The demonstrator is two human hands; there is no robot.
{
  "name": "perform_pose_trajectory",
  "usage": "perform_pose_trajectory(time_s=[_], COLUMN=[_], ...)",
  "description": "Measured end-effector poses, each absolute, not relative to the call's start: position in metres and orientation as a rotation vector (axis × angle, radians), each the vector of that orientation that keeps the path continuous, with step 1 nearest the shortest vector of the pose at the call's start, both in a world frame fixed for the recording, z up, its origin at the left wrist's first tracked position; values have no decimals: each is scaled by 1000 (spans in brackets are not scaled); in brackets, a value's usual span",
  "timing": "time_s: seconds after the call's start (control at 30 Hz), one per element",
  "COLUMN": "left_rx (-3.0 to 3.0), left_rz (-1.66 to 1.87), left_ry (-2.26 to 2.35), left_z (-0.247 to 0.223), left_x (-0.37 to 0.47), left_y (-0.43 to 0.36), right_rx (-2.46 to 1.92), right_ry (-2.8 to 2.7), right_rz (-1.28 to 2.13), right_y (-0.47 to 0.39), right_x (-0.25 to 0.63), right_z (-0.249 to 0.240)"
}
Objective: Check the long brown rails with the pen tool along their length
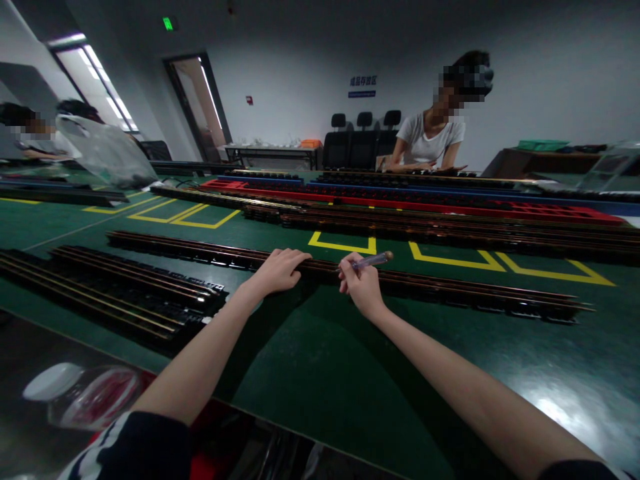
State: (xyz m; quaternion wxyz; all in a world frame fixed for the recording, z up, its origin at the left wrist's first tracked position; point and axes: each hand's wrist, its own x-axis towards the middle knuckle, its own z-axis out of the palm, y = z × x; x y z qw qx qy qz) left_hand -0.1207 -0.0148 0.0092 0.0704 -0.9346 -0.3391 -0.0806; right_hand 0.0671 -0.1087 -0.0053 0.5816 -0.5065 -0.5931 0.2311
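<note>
A long dark strip with copper-coloured rails lies across the green table in front of me. My left hand rests on top of it near the middle, fingers stretched to the right and thumb apart. Just to the right, my right hand is closed around a small screwdriver with a see-through purplish handle. The handle's end points up and right; its tip is hidden by my fingers, close to the strip. I cannot tell whether the tip touches it.
More dark railed strips lie at the left. Beyond are bundled strips and a red rack. A person sits across the table. A plastic bag stands far left, a lidded jar below the near edge.
</note>
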Motion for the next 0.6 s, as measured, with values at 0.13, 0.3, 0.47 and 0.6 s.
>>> perform_pose_trajectory(time_s=[0.13, 0.3, 0.47, 0.6], left_rx=[-2821, -2818, -2815, -2820], left_rz=[-253, -252, -254, -256], left_ry=[-1013, -1016, -1013, -1002], left_z=[9, 9, 9, 9], left_x=[-121, -121, -121, -121], left_y=[-14, -14, -15, -14], right_rx=[-1178, -1173, -1171, -1174], right_ry=[-1383, -1383, -1381, -1388], right_rz=[542, 541, 541, 541], right_y=[-109, -109, -108, -108], right_x=[67, 67, 67, 67], right_z=[-5, -6, -7, -7])
